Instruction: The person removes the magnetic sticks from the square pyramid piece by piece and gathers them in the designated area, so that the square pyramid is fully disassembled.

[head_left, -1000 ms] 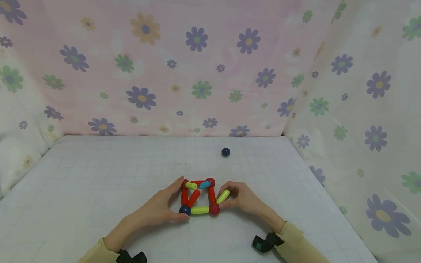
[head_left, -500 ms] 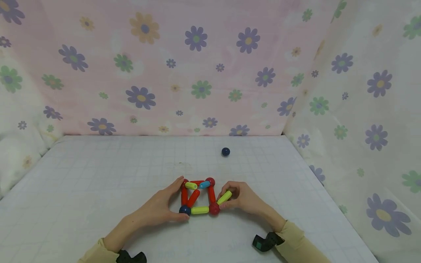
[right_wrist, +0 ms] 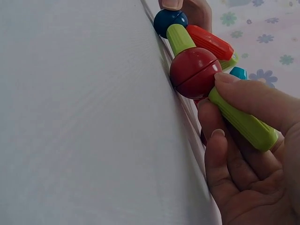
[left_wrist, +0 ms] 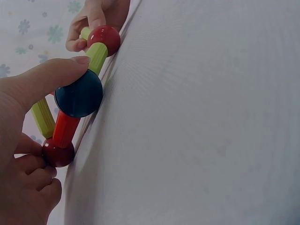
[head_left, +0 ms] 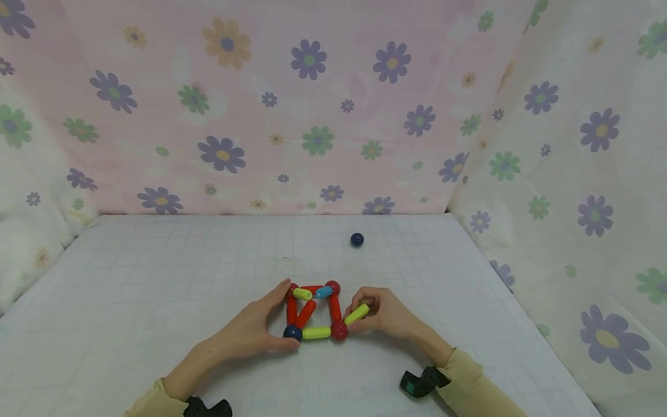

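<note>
A square of magnetic rods and balls lies on the table, with red balls at three corners and a dark blue ball [head_left: 293, 333] at the near left. My left hand [head_left: 252, 329] holds its left side, thumb on the blue ball and fingers against the far red ball [left_wrist: 58, 152]. At the near right corner, my right hand [head_left: 384, 314] pinches a yellow-green rod [right_wrist: 243, 119] whose end meets the red ball [right_wrist: 195, 73]. A red rod [head_left: 306, 314], a short-looking yellow-green rod [head_left: 302, 294] and a blue rod [head_left: 323, 292] stick up from the other corners.
A loose dark blue ball [head_left: 356, 240] lies farther back on the white gridded table cover [head_left: 156, 272]. Flowered cloth [head_left: 271, 116] hangs behind the table and along both sides.
The yellow-green rod in my right hand has tilted outward to the right, its free end lower. My left hand and the square stay in place.
</note>
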Tool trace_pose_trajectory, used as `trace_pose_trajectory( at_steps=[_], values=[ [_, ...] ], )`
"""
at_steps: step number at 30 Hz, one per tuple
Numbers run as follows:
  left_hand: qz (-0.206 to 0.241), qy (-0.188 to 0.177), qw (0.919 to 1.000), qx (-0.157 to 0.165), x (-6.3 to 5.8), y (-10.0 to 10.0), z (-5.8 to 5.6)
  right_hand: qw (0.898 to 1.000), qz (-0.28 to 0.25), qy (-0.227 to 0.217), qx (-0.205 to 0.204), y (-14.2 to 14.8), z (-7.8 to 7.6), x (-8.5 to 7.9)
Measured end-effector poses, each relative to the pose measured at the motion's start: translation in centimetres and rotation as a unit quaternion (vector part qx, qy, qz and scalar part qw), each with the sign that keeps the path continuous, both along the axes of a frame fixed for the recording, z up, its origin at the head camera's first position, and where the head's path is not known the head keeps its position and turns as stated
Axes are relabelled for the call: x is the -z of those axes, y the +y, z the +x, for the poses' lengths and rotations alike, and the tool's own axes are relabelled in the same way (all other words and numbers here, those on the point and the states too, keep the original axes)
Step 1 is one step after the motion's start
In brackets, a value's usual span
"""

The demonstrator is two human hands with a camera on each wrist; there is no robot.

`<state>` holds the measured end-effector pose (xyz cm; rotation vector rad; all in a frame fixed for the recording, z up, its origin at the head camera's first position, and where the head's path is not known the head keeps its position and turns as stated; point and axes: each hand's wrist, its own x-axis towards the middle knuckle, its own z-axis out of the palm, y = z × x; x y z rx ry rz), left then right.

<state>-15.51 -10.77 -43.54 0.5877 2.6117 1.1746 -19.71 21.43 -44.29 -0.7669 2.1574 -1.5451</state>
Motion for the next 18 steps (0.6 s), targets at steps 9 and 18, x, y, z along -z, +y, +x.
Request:
trace_pose_trajectory(
  at_steps=[9,18],
  values=[
    [-0.001,-0.001,1.0,0.0,-0.05,-0.03,0.02,1.0,-0.006,0.0,0.0,-0.05,0.05,0.05],
    [-0.004,-0.001,1.0,0.001,-0.11,-0.06,0.03,1.0,-0.006,0.002,-0.005,-0.02,0.09,0.13]
  ],
)
